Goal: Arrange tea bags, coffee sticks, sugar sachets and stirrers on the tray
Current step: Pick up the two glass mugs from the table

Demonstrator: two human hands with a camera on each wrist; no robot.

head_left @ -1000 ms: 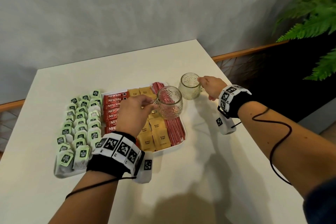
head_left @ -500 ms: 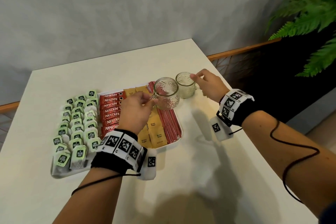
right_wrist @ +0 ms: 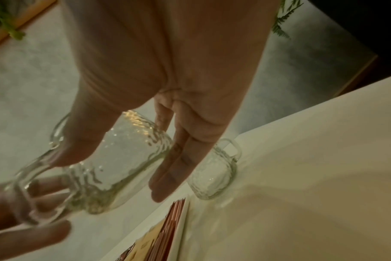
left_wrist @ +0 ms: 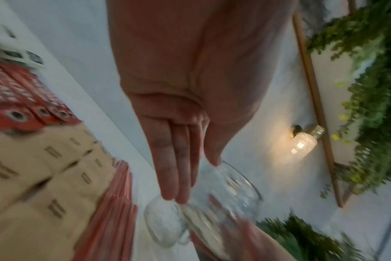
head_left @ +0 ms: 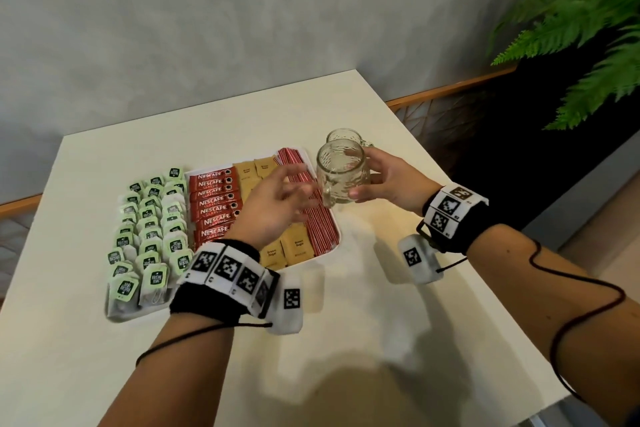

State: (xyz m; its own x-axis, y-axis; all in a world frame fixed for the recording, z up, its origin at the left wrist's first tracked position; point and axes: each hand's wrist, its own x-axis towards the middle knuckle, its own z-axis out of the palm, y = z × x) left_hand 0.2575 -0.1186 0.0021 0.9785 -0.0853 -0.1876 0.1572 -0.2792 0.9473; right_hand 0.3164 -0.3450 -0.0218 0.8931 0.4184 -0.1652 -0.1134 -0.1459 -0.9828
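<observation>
The white tray (head_left: 338,236) holds rows of green tea bags (head_left: 149,236), red coffee sticks (head_left: 213,204), brown sugar sachets (head_left: 294,246) and red stirrers (head_left: 322,232). My right hand (head_left: 374,177) grips a clear glass mug (head_left: 341,177) by its body, raised over the tray's far right corner; the right wrist view shows the mug (right_wrist: 123,159) between thumb and fingers. My left hand (head_left: 291,191) hovers over the sachets, its fingers (left_wrist: 174,167) straight beside the mug's handle and holding nothing. A second glass mug (head_left: 346,137) stands on the table just behind.
The white table (head_left: 346,340) ends close to my right arm, and a wooden rail (head_left: 450,87) runs past that edge. Fern fronds (head_left: 588,28) hang at the upper right. A grey wall stands behind the table.
My right hand left the far mug's handle and took the near mug by its body. The left hand let go of that mug's handle and opened. The mug moved right.
</observation>
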